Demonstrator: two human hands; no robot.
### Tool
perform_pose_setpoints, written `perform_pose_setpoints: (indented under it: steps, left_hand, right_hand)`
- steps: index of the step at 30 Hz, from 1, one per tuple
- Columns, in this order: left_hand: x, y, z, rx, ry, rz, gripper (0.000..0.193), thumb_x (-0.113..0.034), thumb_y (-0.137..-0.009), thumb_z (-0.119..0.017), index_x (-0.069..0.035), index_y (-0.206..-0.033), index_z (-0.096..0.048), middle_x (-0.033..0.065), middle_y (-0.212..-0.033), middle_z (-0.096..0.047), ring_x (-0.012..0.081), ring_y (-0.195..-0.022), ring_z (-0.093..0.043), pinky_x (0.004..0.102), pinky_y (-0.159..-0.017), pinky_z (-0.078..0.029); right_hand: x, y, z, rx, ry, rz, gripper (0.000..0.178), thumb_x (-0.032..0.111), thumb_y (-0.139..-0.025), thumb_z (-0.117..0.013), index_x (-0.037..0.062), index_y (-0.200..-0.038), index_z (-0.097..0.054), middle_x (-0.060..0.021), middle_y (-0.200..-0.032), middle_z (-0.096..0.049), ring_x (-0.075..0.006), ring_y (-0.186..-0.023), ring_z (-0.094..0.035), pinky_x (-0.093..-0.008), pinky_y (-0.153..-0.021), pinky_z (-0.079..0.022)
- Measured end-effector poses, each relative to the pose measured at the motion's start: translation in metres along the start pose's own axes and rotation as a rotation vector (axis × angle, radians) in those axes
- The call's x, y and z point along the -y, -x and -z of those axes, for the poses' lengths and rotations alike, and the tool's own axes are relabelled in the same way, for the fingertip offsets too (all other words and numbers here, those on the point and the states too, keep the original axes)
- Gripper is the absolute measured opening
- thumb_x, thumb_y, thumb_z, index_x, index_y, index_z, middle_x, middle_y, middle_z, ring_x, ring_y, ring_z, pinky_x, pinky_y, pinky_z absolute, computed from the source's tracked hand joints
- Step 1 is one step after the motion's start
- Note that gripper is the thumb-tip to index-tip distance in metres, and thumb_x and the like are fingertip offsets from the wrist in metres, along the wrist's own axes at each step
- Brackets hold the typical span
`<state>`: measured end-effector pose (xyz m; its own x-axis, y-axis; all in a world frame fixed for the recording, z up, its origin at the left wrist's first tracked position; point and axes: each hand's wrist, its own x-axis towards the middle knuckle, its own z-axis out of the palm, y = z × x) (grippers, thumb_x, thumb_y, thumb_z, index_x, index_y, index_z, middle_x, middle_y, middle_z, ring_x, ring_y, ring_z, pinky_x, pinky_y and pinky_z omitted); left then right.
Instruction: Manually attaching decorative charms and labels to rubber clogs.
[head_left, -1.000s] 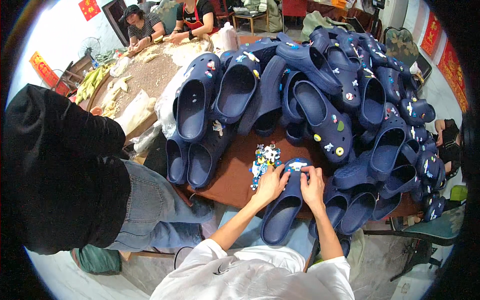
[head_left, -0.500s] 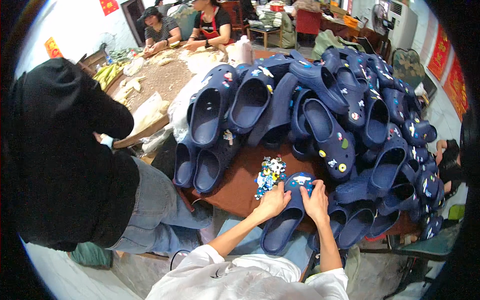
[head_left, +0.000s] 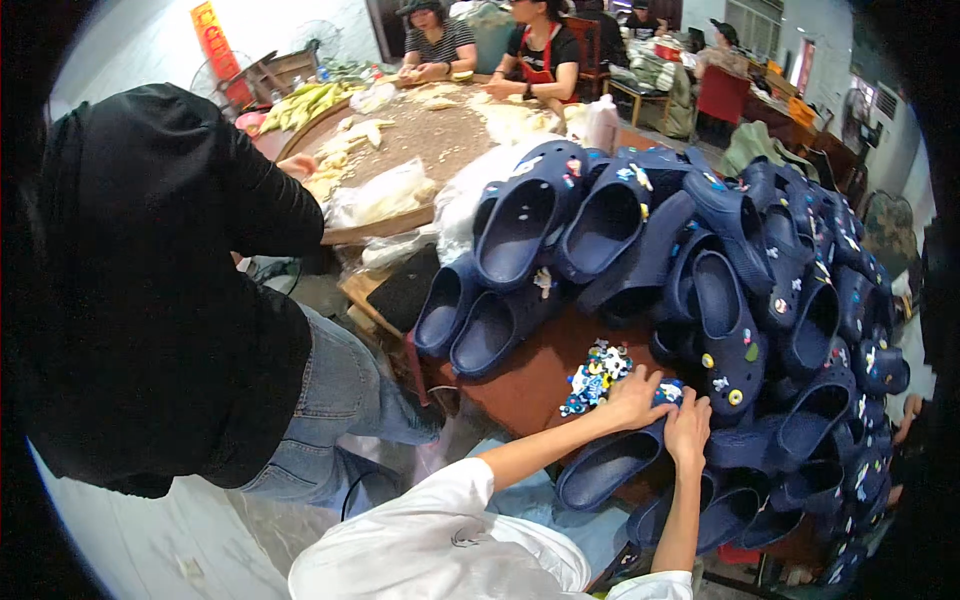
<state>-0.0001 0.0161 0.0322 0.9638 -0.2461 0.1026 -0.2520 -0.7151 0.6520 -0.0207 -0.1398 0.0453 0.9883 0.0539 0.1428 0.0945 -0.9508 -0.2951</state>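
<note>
A navy foam clog (head_left: pixel 607 470) lies at the table's near edge, its heel toward me and its toe pointing away to the right. My left hand (head_left: pixel 632 402) is closed against the left side of the toe. On the other side my right hand (head_left: pixel 687 430) grips the toe with bent fingers. Between the hands, small white and blue charms (head_left: pixel 668 391) show on the clog's upper; the fingers partly hide them. Just beyond my left hand lies a loose pile of colourful shoe charms (head_left: pixel 597 376).
A tall heap of navy clogs (head_left: pixel 740 290) covers the brown table (head_left: pixel 530 385) to the right and behind. At left stands a person in black (head_left: pixel 170 290), close to my arm. Farther back, people sit by a round tray (head_left: pixel 420 135) with corn and husks.
My view has swung left, so everything sits farther right in the picture. Both hands stay on the clog, which now points more to the right. The standing person's hand now shows over the round tray.
</note>
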Motion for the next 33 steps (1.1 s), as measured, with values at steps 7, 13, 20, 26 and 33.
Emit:
perform_pose_setpoints:
  steps: [7,13,20,26,33]
  left_hand:
    - [0.011,-0.024,-0.022,-0.056,-0.12,-0.092,0.037,-0.027,-0.087,-0.064,-0.004,-0.115,-0.061,0.0189,-0.107,-0.056,0.0371,-0.101,-0.054,0.0461,-0.079,-0.051]
    - [0.015,-0.031,-0.041,-0.123,-0.213,-0.184,0.033,-0.009,-0.075,-0.065,0.003,-0.106,-0.063,0.0157,-0.103,-0.058,0.0322,-0.098,-0.055,0.0393,-0.081,-0.051]
    - [0.001,-0.027,-0.048,-0.232,-0.141,-0.138,0.027,-0.01,-0.074,-0.064,0.002,-0.099,-0.06,0.0164,-0.095,-0.058,0.0325,-0.091,-0.057,0.0404,-0.076,-0.05]
    - [0.012,-0.037,-0.031,-0.17,-0.147,-0.118,0.018,-0.005,-0.077,-0.059,0.001,-0.093,-0.058,0.0221,-0.095,-0.06,0.0393,-0.09,-0.058,0.0477,-0.081,-0.048]
    - [0.028,-0.036,-0.036,-0.26,0.146,-0.141,0.01,0.002,-0.077,-0.059,-0.002,-0.085,-0.056,0.0199,-0.084,-0.059,0.0398,-0.084,-0.055,0.0483,-0.075,-0.044]
  right_hand:
    - [0.008,-0.012,0.004,0.031,0.031,0.123,0.043,0.009,-0.09,-0.055,0.0019,-0.132,-0.048,-0.0248,-0.12,-0.049,-0.0425,-0.109,-0.051,-0.0491,-0.089,-0.047]
    - [-0.008,-0.038,-0.006,0.114,-0.107,0.322,0.043,-0.004,-0.085,-0.054,0.0001,-0.128,-0.052,-0.0188,-0.123,-0.051,-0.0418,-0.11,-0.05,-0.0484,-0.092,-0.044]
    - [-0.02,-0.029,-0.012,-0.031,-0.219,0.368,0.035,0.002,-0.084,-0.054,0.0008,-0.119,-0.051,-0.022,-0.117,-0.051,-0.0429,-0.109,-0.048,-0.05,-0.093,-0.041]
    - [-0.021,-0.041,-0.026,-0.078,-0.324,0.351,0.025,0.011,-0.086,-0.056,0.0037,-0.11,-0.053,-0.0202,-0.105,-0.054,-0.0386,-0.104,-0.052,-0.0455,-0.092,-0.04]
    - [-0.01,-0.036,-0.026,-0.235,-0.519,0.232,0.017,0.006,-0.08,-0.063,0.0023,-0.09,-0.049,-0.0158,-0.089,-0.052,-0.0361,-0.087,-0.053,-0.0445,-0.077,-0.043]
